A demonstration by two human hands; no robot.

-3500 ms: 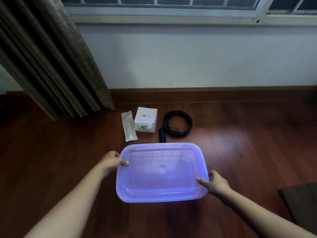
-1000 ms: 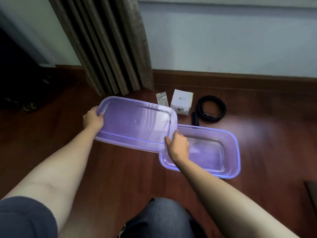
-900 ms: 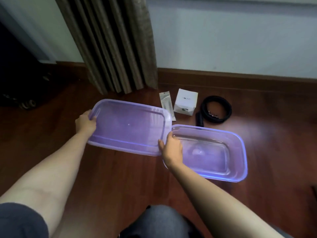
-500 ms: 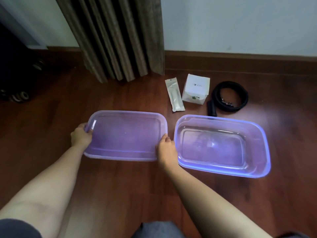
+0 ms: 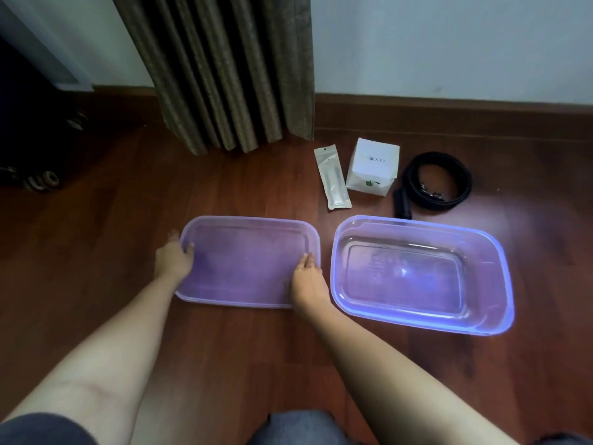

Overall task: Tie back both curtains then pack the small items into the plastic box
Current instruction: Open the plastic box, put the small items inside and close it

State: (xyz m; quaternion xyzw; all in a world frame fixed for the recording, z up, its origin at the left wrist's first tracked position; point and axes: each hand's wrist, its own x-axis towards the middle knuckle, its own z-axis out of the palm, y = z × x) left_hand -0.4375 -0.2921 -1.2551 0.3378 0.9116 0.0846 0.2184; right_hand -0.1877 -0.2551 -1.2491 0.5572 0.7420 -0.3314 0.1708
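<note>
Translucent purple lid (image 5: 247,261), a thin rounded rectangle with a raised rim, lies flat on the glossy red-brown wood floor (image 5: 224,348). My left hand (image 5: 173,260) grips its left short edge, fingers curled over the rim. My right hand (image 5: 308,281) holds the right short edge, fingertips on the rim, thumb hidden.

The plastic box (image 5: 487,277) sits just right of the lid, close but apart. Same see-through purple plastic, rounded corners, sloped walls, open top, smooth base with faint moulded marks, nothing in it.

The small items are on the floor behind the box, near the skirting board (image 5: 449,117). There is a long flat clear sachet (image 5: 332,178) with a white top. Beside it is a white cardboard carton (image 5: 373,167), cube-like, with small print on its lid. Right of that is a black coiled strap (image 5: 438,179), matte, wound in a ring. A short black stub (image 5: 402,203) lies by the coil, but I can't tell if they're joined.

A brown curtain (image 5: 231,69), coarse weave in deep vertical pleats, hangs to the floor behind the lid.
</note>
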